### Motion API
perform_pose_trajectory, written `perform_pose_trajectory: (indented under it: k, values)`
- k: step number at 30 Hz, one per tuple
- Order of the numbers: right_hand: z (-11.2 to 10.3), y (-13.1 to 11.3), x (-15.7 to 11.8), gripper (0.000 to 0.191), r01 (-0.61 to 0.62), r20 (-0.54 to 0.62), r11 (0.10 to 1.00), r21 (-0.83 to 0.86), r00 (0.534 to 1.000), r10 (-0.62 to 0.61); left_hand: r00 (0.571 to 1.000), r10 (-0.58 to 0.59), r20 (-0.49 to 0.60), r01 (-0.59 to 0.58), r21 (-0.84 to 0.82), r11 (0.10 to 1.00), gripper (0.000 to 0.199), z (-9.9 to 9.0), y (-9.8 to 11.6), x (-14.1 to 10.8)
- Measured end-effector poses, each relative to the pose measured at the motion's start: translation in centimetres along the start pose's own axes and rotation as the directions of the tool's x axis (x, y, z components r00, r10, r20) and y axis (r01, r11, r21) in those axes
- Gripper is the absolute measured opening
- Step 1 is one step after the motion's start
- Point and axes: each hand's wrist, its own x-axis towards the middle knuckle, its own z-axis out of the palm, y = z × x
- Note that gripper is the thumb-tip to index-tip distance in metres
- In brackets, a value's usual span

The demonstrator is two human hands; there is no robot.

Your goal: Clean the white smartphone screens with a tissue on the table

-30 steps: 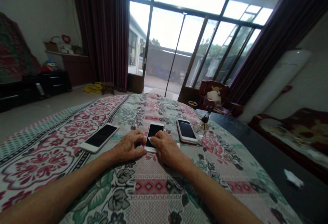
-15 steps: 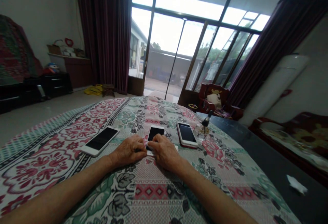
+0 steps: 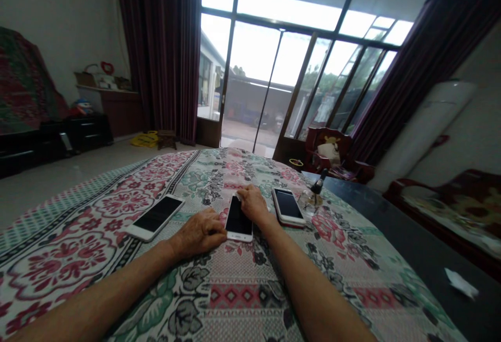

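A white smartphone (image 3: 239, 219) with a dark screen lies face up on the patterned tablecloth in front of me. My left hand (image 3: 203, 231) is closed, its fingertips gripping the phone's lower left edge. Over the upper right of the screen, my right hand (image 3: 253, 203) has its fingers pinched together. A bit of thin white material, like a tissue (image 3: 238, 195), shows at those fingertips; most of it is hidden under the hand. Another white smartphone (image 3: 157, 217) lies tilted to the left. To the right rests a third smartphone (image 3: 288, 205), seemingly on a reddish case or second layer.
A clear glass jar (image 3: 311, 199) with a black-handled brush or cap stands behind the right phone. The flowered tablecloth (image 3: 235, 266) covers most of the table. A crumpled white paper (image 3: 462, 283) lies on the dark surface at right. Chairs and glass doors are beyond.
My right hand has moved up the screen from the lower part of the middle phone to its top, uncovering the lower screen. My left hand stays at the phone's edge.
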Motion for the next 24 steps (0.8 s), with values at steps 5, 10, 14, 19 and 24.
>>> perform_pose_trajectory:
  k: [5,10,14,19,24]
  values:
    - [0.1,1.6,0.8,0.037,-0.099,0.019,0.994,0.034,0.995,0.099,1.000,-0.028,0.011,0.028,-0.011,1.000,0.019,0.0,0.1,0.0]
    - [0.1,1.0,0.4,0.036,0.021,-0.009,0.999,0.041,1.000,-0.020,0.997,-0.058,0.052,0.058,-0.015,0.998,0.021,-0.1,0.1,0.0]
    - [0.2,0.1,-0.1,0.035,0.096,-0.004,0.995,0.033,0.995,-0.096,0.997,-0.059,0.050,0.060,-0.020,0.998,0.022,0.0,-0.1,-0.1]
    - [0.3,-0.4,-1.0,0.033,0.134,-0.029,0.990,0.050,0.991,-0.132,0.995,-0.097,0.037,0.098,-0.020,0.995,0.019,0.3,-0.1,-0.3]
    - [0.4,-1.1,-2.3,0.032,0.128,-0.051,0.990,0.058,0.991,-0.125,0.993,-0.117,0.014,0.118,-0.033,0.993,0.017,0.4,0.1,-0.3]
